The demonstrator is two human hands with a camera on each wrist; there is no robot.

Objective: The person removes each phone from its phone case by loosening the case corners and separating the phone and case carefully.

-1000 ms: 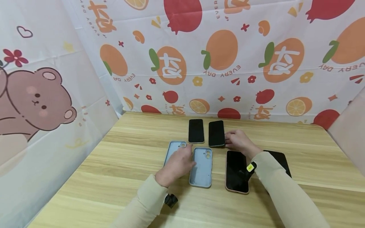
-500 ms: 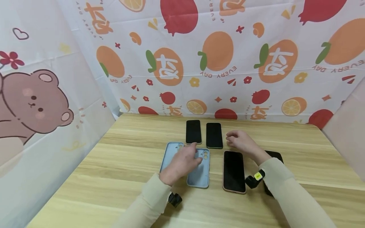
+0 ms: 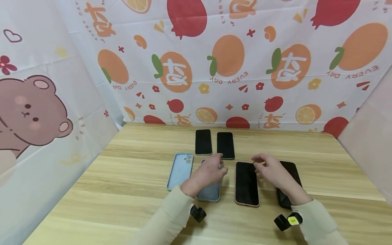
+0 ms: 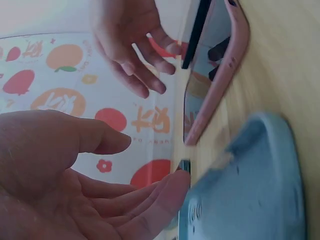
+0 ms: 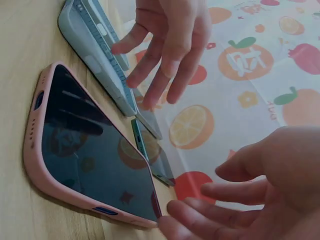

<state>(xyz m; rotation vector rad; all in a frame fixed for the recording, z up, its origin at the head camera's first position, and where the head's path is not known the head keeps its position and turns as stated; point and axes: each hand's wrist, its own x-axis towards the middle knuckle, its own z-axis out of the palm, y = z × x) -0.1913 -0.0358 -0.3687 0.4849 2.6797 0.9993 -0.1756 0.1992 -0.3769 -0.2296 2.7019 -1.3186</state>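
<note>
Left hand: the left hand (image 3: 209,173) hangs over the right-hand blue case, holding nothing; its thumb stands apart from its loosely bent fingers. Whether a fingertip brushes the case, I can't tell from here.
Right hand: the right hand (image 3: 273,173) is at the far right corner of the pink phone, gripping nothing; its fingers curve loosely, thumb apart. I can't tell if a fingertip meets the phone.
Pink phone: the pink phone (image 3: 246,185), dark screen up in its pink case, lies flat between the two hands, its port end towards the person.
Right blue case: this right blue case (image 3: 209,193) lies hollow side up, partly hidden under the left hand.
Left blue case: the left blue case (image 3: 180,172) lies just beside it, also hollow side up, camera opening at the far end.
Back phones: the left back phone (image 3: 203,142) and right back phone (image 3: 225,145) lie side by side, slightly apart, screens dark and up, beyond the cases.
Black phone: the black phone (image 3: 292,170) lies to the right, partly covered by the right hand and wrist.
Wrists: each carries a small black camera, the left camera (image 3: 198,213) and the right camera (image 3: 282,222), below pale sleeves.
Table: a wood-grain table (image 3: 122,177) bears everything.
Cloth: a fruit-print cloth (image 3: 199,73) hangs behind.
</note>
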